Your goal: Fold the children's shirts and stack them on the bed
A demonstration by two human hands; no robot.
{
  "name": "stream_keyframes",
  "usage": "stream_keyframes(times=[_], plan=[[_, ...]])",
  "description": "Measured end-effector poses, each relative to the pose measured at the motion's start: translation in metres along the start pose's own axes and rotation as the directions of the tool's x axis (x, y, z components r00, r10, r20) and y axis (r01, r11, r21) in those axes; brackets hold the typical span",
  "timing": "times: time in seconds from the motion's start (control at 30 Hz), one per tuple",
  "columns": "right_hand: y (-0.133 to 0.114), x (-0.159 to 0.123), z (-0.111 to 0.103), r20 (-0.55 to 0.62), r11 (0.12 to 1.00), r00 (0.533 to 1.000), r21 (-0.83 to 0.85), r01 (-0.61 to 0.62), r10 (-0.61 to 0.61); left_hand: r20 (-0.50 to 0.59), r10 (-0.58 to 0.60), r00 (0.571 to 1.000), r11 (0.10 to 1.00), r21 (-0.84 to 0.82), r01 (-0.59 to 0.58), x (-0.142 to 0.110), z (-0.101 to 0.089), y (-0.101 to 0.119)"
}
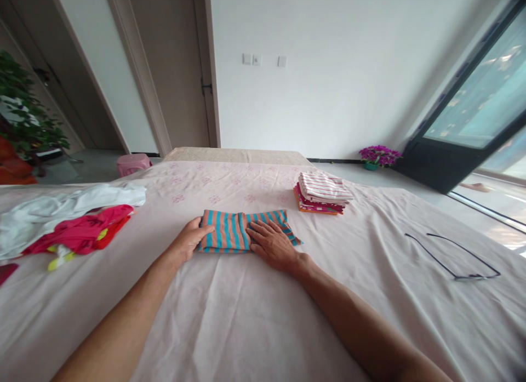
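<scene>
A folded garment (226, 233) with blue and orange stripes lies on the cloth-covered surface straight in front of me. At its left end my left hand (191, 237) holds the edge, thumb laid over the top and the other fingers partly hidden at the side. My right hand (272, 244) rests flat on the right half of the garment, palm down, fingers stretched out. Beyond that hand, the garment's right end sticks out in a loose, uneven corner.
Folded clothes (322, 194) are stacked to the right, a striped one on top. Eyeglasses (472, 276) lie farther right. Loose clothes, white (74, 209) and red (88, 228), are heaped at left. A pink stool (133, 164) and purple flowers (380, 156) stand beyond the pale bedsheet (222, 316).
</scene>
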State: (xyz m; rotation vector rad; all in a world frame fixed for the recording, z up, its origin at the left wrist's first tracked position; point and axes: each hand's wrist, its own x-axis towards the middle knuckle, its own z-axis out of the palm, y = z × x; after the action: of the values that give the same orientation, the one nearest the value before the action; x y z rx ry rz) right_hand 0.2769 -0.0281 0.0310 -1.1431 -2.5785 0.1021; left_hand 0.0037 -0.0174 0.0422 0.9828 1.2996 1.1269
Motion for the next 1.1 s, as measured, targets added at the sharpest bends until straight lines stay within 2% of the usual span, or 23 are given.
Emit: stream_keyframes(times=[0.17, 0.3, 0.4, 0.47, 0.5, 0.57, 0.63, 0.67, 0.77, 0.83, 0.93, 1.03, 1.1], plan=[[-0.005, 0.002, -0.004, -0.070, 0.998, 0.996, 0.036, 0.059, -0.057, -0.062, 0.002, 0.998, 1.000, 0.011, -0.002, 0.000, -0.016, 0.016], [-0.006, 0.006, -0.004, -0.099, 0.981, 0.989, 0.154, 0.120, -0.106, -0.037, 0.057, 0.998, 0.998, 0.022, -0.057, -0.005, -0.019, 0.033], [-0.006, 0.010, -0.005, -0.156, 0.932, 0.987, 0.361, 0.031, 0.027, -0.015, 0.104, 0.994, 0.994, 0.021, -0.104, -0.010, -0.008, 0.043], [-0.006, 0.014, -0.006, -0.121, 0.806, 0.974, 0.586, -0.087, 0.193, -0.010, 0.138, 0.990, 0.990, 0.039, -0.138, -0.012, 0.004, 0.048], [-0.006, 0.015, -0.007, -0.071, 0.694, 0.961, 0.705, -0.142, 0.269, -0.006, 0.157, 0.988, 0.986, 0.058, -0.157, -0.012, 0.011, 0.050], [-0.005, 0.018, -0.008, 0.057, 0.410, 0.932, 0.887, -0.211, 0.357, -0.013, 0.197, 0.980, 0.975, 0.110, -0.194, -0.010, 0.028, 0.054], [-0.004, 0.021, -0.010, 0.170, 0.150, 0.912, 0.959, -0.240, 0.372, -0.012, 0.224, 0.974, 0.961, 0.169, -0.219, -0.008, 0.047, 0.057], [-0.003, 0.022, -0.012, 0.215, 0.053, 0.905, 0.966, -0.252, 0.367, -0.007, 0.236, 0.972, 0.953, 0.197, -0.230, -0.007, 0.057, 0.058], [0.001, 0.025, -0.020, 0.334, -0.149, 0.876, 0.942, -0.300, 0.349, 0.033, 0.252, 0.967, 0.935, 0.250, -0.252, -0.005, 0.089, 0.057], [0.005, 0.025, -0.028, 0.372, -0.218, 0.872, 0.924, -0.314, 0.318, 0.076, 0.226, 0.971, 0.943, 0.233, -0.237, -0.004, 0.109, 0.052], [0.012, 0.024, -0.036, 0.349, -0.226, 0.892, 0.930, -0.290, 0.288, 0.186, 0.187, 0.965, 0.963, 0.158, -0.217, -0.004, 0.126, 0.042], [0.018, 0.021, -0.036, 0.298, -0.185, 0.899, 0.951, -0.250, 0.320, 0.208, 0.326, 0.922, 0.909, 0.198, -0.367, -0.009, 0.125, 0.031], [0.020, 0.020, -0.033, 0.266, -0.165, 0.896, 0.961, -0.220, 0.356, 0.230, 0.468, 0.853, 0.796, 0.309, -0.520, -0.016, 0.115, 0.021]])
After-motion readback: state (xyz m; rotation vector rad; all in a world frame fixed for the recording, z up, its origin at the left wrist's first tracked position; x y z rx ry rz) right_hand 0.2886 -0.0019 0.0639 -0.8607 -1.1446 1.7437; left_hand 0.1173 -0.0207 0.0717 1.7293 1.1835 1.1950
